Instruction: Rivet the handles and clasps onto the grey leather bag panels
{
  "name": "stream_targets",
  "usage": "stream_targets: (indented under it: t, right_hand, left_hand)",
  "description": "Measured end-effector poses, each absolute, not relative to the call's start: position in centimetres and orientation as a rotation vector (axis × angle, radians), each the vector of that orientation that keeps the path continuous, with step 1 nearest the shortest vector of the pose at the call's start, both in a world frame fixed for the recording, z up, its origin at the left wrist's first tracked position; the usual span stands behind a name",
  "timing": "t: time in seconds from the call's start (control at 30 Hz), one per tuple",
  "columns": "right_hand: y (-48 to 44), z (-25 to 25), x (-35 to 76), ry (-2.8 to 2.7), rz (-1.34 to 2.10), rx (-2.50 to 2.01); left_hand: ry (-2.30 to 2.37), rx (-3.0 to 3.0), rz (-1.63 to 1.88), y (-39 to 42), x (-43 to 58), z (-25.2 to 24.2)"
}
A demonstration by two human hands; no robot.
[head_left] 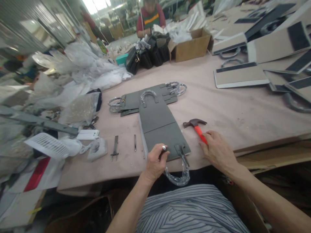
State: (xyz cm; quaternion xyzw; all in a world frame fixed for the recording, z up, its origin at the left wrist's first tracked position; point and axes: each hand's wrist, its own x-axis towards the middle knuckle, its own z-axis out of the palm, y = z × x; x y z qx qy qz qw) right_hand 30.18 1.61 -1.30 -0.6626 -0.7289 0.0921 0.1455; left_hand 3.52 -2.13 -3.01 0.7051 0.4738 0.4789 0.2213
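Note:
A grey-green bag panel [159,119] lies lengthwise toward me, its plastic-wrapped handle [178,179] hanging over the table's near edge. My left hand [156,161] is closed around a short metal rod [163,148], perhaps a punch, at the panel's near left corner; its lower end is hidden. Gripped in my right hand [218,150] is a claw hammer [199,129] with an orange-red handle, its head resting on or just over the table right of the panel. Beneath the panel's far end lie more grey-green panels [132,98] with wrapped handles.
Left of the panel are a slim metal tool [135,143], a pronged tool [115,148] and a small white fan [52,145]. Beige bag pieces [240,76] spread at right. Black bags [145,55], a cardboard box [191,47] and a person [151,19] are beyond.

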Motion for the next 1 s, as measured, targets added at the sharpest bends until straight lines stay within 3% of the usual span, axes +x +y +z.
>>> stream_targets:
  t: [0.07,0.17,0.43,0.7,1.0]
  right_hand:
    - [1.4,-1.2,28.8,-2.106,0.183,-1.724]
    - [0.7,-1.7,26.3,-2.011,0.436,-1.614]
    - [-0.7,-2.6,23.2,-1.732,0.694,-1.838]
    - [0.3,0.6,23.6,-1.134,1.532,-1.601]
    - [-0.3,1.2,22.5,-0.436,2.059,-1.124]
  left_hand:
    - [1.316,1.944,1.309,-2.1,3.5,-3.0]
    - [1.346,1.9,1.283,-2.1,3.5,-3.2]
    - [1.407,1.097,1.361,-1.8,3.6,-3.7]
    - [1.33,1.014,1.364,-1.5,3.6,-2.5]
    - [1.259,0.947,1.401,-1.6,3.4,-2.6]
